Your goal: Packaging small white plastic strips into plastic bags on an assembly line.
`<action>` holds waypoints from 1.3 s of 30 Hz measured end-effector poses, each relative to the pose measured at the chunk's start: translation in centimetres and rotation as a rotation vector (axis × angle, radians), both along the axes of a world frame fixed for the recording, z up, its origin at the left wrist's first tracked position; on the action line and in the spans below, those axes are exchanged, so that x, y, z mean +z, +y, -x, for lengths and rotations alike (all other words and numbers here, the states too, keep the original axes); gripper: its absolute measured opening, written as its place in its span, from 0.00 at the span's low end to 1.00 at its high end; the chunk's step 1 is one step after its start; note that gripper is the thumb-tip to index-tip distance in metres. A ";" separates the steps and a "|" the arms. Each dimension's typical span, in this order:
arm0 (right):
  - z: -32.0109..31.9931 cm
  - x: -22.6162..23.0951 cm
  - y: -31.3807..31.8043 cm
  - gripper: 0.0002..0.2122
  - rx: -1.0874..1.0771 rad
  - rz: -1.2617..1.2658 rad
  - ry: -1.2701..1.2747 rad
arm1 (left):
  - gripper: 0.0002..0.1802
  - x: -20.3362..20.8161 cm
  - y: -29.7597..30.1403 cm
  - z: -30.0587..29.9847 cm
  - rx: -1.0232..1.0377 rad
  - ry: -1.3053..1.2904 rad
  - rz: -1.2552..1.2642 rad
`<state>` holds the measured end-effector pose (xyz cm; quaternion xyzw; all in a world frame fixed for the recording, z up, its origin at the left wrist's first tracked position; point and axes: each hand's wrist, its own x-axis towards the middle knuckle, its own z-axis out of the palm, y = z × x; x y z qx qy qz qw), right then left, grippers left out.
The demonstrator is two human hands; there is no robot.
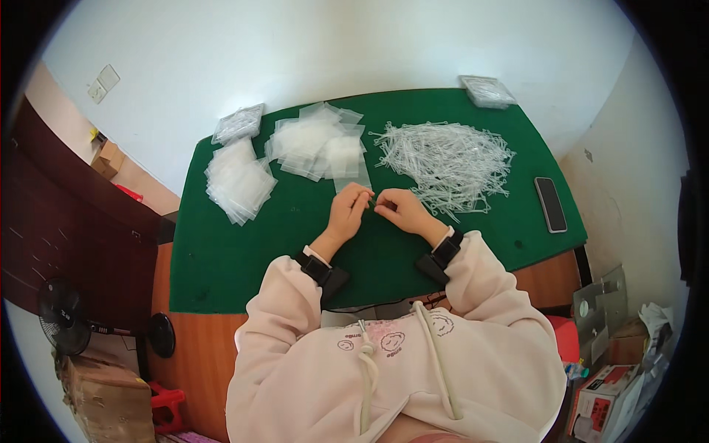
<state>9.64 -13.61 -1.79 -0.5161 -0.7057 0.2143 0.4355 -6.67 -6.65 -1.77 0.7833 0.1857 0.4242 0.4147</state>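
My left hand (349, 212) is closed, fingers and thumb pinched at the lower edge of a clear plastic bag (350, 176) that stretches away toward the far side. Close by on the right, my right hand (405, 211) has its fingertips pressed together; anything between them is too small to make out. The two hands' fingertips nearly meet. Beyond the left hand lies a spread heap of clear bags (314, 142). A big loose pile of thin, clear plastic strips with looped ends (447, 164) lies just past my right hand.
A green-covered table (244, 266) carries everything. More clear bags (238, 181) lie at the left, with a wrapped pack (238, 123) behind them. Another pack (487, 92) sits at the far right corner. A phone (550, 205) lies near the right edge. A fan (63, 317) stands lower left.
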 end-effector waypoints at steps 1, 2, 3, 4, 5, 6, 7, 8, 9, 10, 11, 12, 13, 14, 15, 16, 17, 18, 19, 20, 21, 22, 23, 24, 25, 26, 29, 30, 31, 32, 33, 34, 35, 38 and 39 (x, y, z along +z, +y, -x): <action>0.1 -0.1 0.0 0.04 -0.004 0.018 -0.001 | 0.09 -0.2 0.2 0.1 0.017 -0.033 0.017; 0.1 -0.2 0.0 0.04 -0.007 0.035 -0.003 | 0.10 -0.4 0.4 0.2 0.035 -0.065 0.035; 0.0 -0.3 0.1 0.04 -0.009 0.035 -0.004 | 0.10 -0.6 0.7 0.2 0.053 -0.098 0.052; 0.0 -0.4 0.1 0.04 -0.011 0.039 0.008 | 0.10 -0.5 0.8 0.3 0.052 -0.101 0.051; 0.0 -0.4 0.1 0.04 -0.012 0.043 0.020 | 0.10 -0.4 1.0 0.4 0.070 -0.119 0.074; 0.0 -0.5 0.1 0.04 -0.012 0.046 0.032 | 0.11 -0.3 1.1 0.5 0.088 -0.136 0.096; 0.1 -0.5 0.0 0.04 -0.012 0.042 0.029 | 0.12 -0.3 1.1 0.6 0.106 -0.153 0.117; 0.0 -0.6 -0.1 0.04 -0.017 0.045 0.034 | 0.12 -0.3 1.0 0.7 0.105 -0.157 0.113; -0.1 -0.7 0.0 0.04 -0.025 0.048 0.041 | 0.11 -0.4 1.0 0.7 0.121 -0.146 0.106; -0.2 -0.7 0.0 0.04 -0.033 0.050 0.048 | 0.10 -0.5 1.0 0.6 0.137 -0.136 0.099; -0.3 -0.9 0.1 0.04 -0.036 0.043 0.045 | 0.10 -0.5 1.1 0.6 0.151 -0.127 0.091; -0.3 -1.0 0.2 0.04 -0.032 0.034 0.038 | 0.10 -0.4 1.2 0.6 0.147 -0.130 0.084; -0.4 -1.0 0.3 0.03 -0.028 0.024 0.031 | 0.09 -0.4 1.4 0.6 0.109 -0.040 0.057; -0.2 -0.9 0.2 0.03 -0.020 0.019 0.023 | 0.09 -0.4 1.4 0.7 0.075 0.051 0.034; -0.1 -0.8 0.0 0.03 -0.020 0.015 0.019 | 0.09 -0.5 1.3 0.8 0.043 0.141 0.010; 0.0 -0.7 -0.1 0.03 -0.086 -0.028 0.004 | 0.09 -0.7 1.3 1.0 0.043 0.137 0.005; 0.2 -0.6 -0.2 0.03 -0.151 -0.072 -0.010 | 0.09 -0.8 1.2 1.1 0.008 0.164 0.019; 0.3 -0.4 -0.1 0.03 -0.215 -0.116 -0.024 | 0.08 -1.0 1.1 1.3 -0.025 0.192 0.032; -0.2 -0.1 0.3 0.03 -0.216 -0.123 -0.030 | 0.08 -0.9 1.1 1.1 -0.062 0.217 0.042; -1.0 0.2 0.8 0.03 -0.343 -0.246 -0.167 | 0.08 -0.8 1.2 0.9 -0.062 0.211 0.036; -1.7 0.3 1.3 0.03 -0.466 -0.368 -0.301 | 0.08 -0.8 1.1 0.9 -0.073 0.180 0.058; -2.3 0.3 1.6 0.03 -0.587 -0.489 -0.433 | 0.08 -0.8 1.0 0.8 -0.083 0.150 0.079; -2.8 0.1 1.8 0.03 -0.583 -0.494 -0.432 | 0.08 -0.8 1.0 0.7 -0.094 0.120 0.101; -3.1 -0.1 1.9 0.02 -0.637 -0.457 -0.508 | 0.08 -0.7 0.8 0.7 -0.090 0.122 0.099; -3.4 -0.4 2.0 0.02 -0.690 -0.418 -0.584 | 0.08 -0.6 0.6 0.5 -0.087 0.091 0.149; -3.7 -0.7 2.1 0.02 -0.743 -0.378 -0.660 | 0.08 -0.4 0.4 0.3 -0.084 0.061 0.198; -4.4 -1.2 2.3 0.02 -0.716 -0.292 -0.681 | 0.07 -0.6 0.7 0.4 -0.066 0.032 0.244; -4.3 -1.1 2.4 0.02 -0.700 -0.250 -0.694 | 0.07 -0.7 1.0 0.5 -0.052 0.033 0.240; -4.2 -1.0 2.5 0.02 -0.694 -0.253 -0.695 | 0.07 -0.9 1.1 0.5 -0.038 0.033 0.237; -4.1 -0.9 2.5 0.03 -0.678 -0.284 -0.664 | 0.07 -1.2 1.3 0.6 -0.031 0.029 0.237; -3.9 -0.8 2.4 0.03 -0.661 -0.315 -0.634 | 0.07 -1.4 1.3 0.7 0.005 0.021 0.192; -3.7 -0.5 2.3 0.03 -0.644 -0.347 -0.605 | 0.07 -1.4 1.3 0.6 0.040 0.010 0.146; -3.4 -0.5 2.1 0.03 -0.633 -0.352 -0.609 | 0.08 -1.4 1.3 0.6 0.076 0.000 0.100; -3.0 -0.5 1.6 0.04 -0.418 -0.261 -0.082 | 0.08 -1.0 0.8 0.3 0.113 0.012 0.082; -2.4 0.2 1.4 0.04 -0.402 -0.264 -0.084 | 0.08 -1.0 0.8 0.5 0.135 0.026 0.076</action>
